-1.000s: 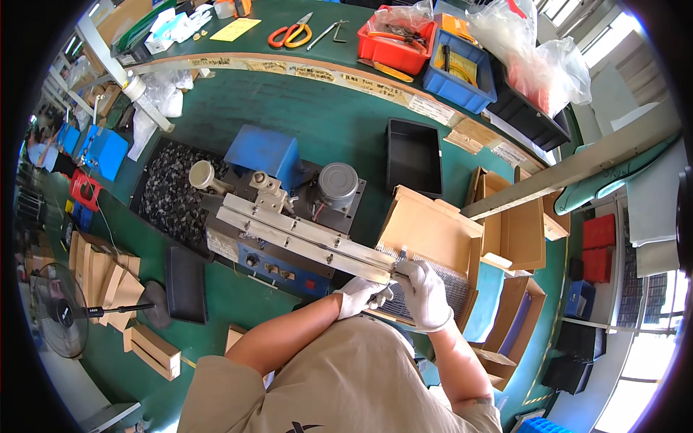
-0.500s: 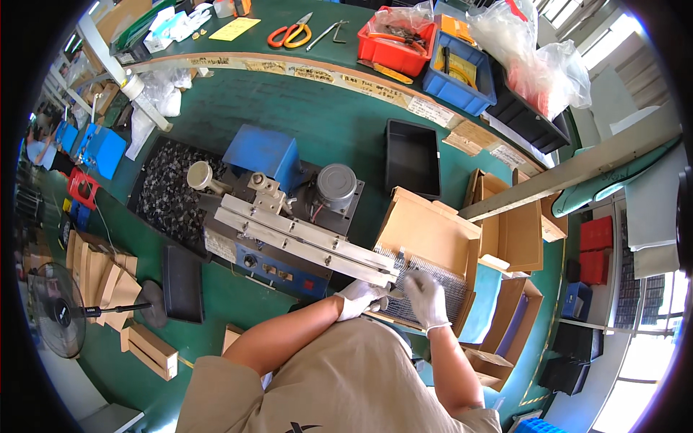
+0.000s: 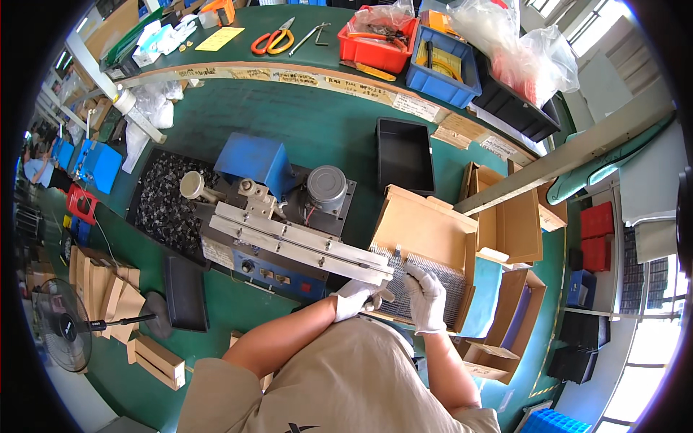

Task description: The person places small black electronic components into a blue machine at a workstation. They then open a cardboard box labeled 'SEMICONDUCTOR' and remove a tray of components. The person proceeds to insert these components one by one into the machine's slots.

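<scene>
Far left: standing fan point(image 3: 63, 328) on the floor, flat cardboard pieces point(image 3: 108, 289) stacked beside it. Next: black tray of small dark parts point(image 3: 162, 209) on the green bench point(image 3: 317, 130), touching the left side of a bench machine point(image 3: 274, 224) with blue housing, grey cylindrical motor and a long metal rail point(image 3: 303, 249) slanting down to the right. Centre foreground: left hand point(image 3: 354, 297), white-gloved, curled at the rail's lower end, fingers closed on something small and dark; exact item too small to tell. Just right: right hand point(image 3: 427, 299), white-gloved, fingers extended and resting flat on a comb-like rack of thin metal pins point(image 3: 426, 278), not gripping. Rack lying in an open cardboard box point(image 3: 426, 231), directly at the rail's outlet. Behind: empty-looking black tray point(image 3: 404, 155). Back shelf: orange-handled scissors point(image 3: 273, 40), red bin point(image 3: 375, 36), blue bin point(image 3: 444, 65). Right: further open cardboard boxes point(image 3: 516, 224).
</scene>
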`<state>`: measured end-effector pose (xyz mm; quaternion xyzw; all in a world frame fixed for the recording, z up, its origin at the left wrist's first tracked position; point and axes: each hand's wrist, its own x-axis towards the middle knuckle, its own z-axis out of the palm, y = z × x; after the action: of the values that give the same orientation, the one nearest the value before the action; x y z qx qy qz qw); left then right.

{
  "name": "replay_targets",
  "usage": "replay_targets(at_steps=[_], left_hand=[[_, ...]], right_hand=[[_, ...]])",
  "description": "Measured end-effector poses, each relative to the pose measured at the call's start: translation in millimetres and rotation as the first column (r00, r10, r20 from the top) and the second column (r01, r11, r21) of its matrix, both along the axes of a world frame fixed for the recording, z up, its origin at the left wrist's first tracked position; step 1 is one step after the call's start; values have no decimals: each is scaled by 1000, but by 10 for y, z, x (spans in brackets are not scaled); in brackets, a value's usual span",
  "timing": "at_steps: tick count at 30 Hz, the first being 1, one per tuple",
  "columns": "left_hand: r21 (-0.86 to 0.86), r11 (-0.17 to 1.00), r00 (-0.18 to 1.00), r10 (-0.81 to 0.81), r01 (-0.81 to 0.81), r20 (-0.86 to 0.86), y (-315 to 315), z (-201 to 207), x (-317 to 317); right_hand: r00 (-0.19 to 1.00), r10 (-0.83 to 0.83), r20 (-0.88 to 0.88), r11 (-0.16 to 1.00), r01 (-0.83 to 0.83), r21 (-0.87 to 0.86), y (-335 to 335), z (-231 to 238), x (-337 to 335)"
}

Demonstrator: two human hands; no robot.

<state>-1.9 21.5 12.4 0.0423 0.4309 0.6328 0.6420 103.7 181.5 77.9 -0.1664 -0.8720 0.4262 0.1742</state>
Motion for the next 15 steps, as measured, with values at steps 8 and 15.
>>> replay_targets(at_steps=[8, 15], left_hand=[[-64, 998, 1000, 16, -15, 17, -12, -45, 13], [-48, 999, 999, 27, -26, 23, -29, 2, -5]], right_hand=[[968, 226, 110, 928, -248, 279, -68, 566, -195], [970, 233, 74, 904, -244, 351, -55, 554, -249]])
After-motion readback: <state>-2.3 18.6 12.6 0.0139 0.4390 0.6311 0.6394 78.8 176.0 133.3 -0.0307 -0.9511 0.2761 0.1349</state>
